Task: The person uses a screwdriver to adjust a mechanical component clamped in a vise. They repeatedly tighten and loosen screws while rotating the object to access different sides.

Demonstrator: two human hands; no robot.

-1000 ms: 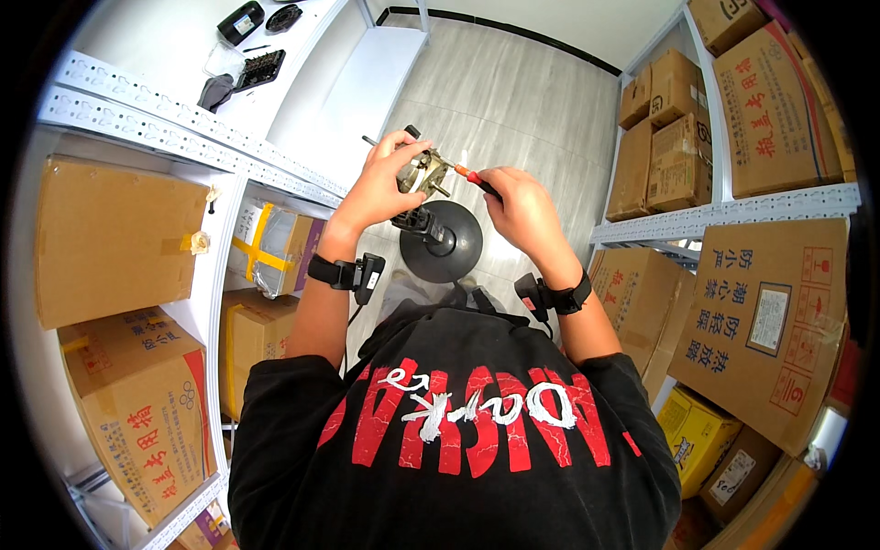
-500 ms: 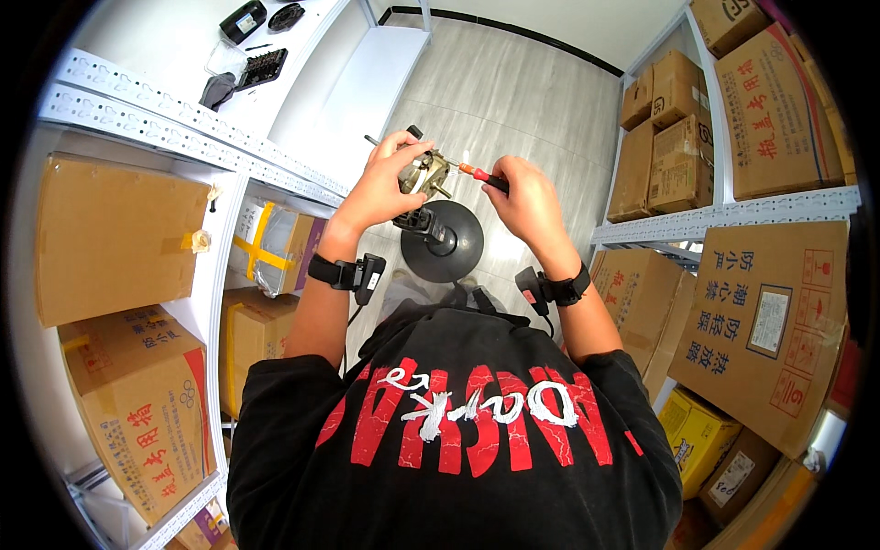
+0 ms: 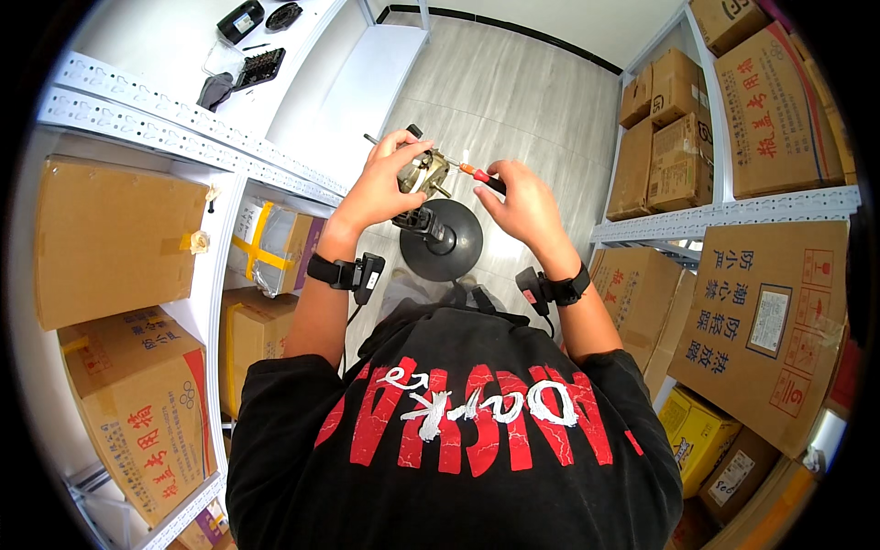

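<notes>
My left hand [image 3: 383,188] wraps round a metal motor [image 3: 431,174], apparently from a fan, with a shaft sticking out. Below it a black neck [image 3: 418,221] leads to a round black base [image 3: 451,261]. A screwdriver [image 3: 483,176] with a red and black handle reaches from the right, its blade against the motor's right side; the exact contact point is too small to tell. My right hand [image 3: 525,203] holds the handle's rear end loosely, forefinger above and thumb below, slightly spread.
On the upper left shelf [image 3: 183,110] lie a black bit set [image 3: 260,69], a black cylinder-shaped part [image 3: 241,20] and a round black cover [image 3: 283,16]. Cardboard boxes [image 3: 119,240] fill the left rack; more boxes [image 3: 765,312] stand on the right. Grey floor [image 3: 513,92] lies ahead.
The fingers of my right hand have loosened and spread on the screwdriver handle, the thumb moving away to the left. My left hand and the motor have stayed in place.
</notes>
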